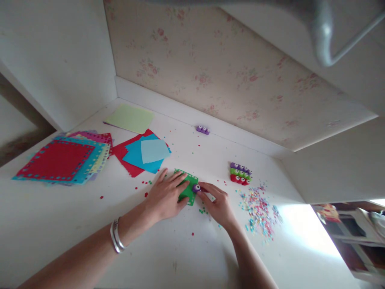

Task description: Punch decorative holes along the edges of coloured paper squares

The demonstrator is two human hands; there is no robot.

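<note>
Fingers spread, my left hand [168, 194] lies across a small sheet of green paper [190, 178] and presses it to the table. Punched holes run along the paper's edges. My right hand [219, 202] is closed around a small purple paper punch [196, 188] at the paper's right edge, thumb and fingers gripping it. Whether the paper sits inside the punch's slot I cannot tell. Tiny green cutouts [203, 209] lie just below the punch, near my right fingers.
Further right are rows of purple, green and red punches [240, 173] and a heap of confetti [260, 210]. More purple punches [203, 129] stand by the wall. Punched sheets [60, 158], blue paper [144, 154] and pale green paper [129, 117] lie left.
</note>
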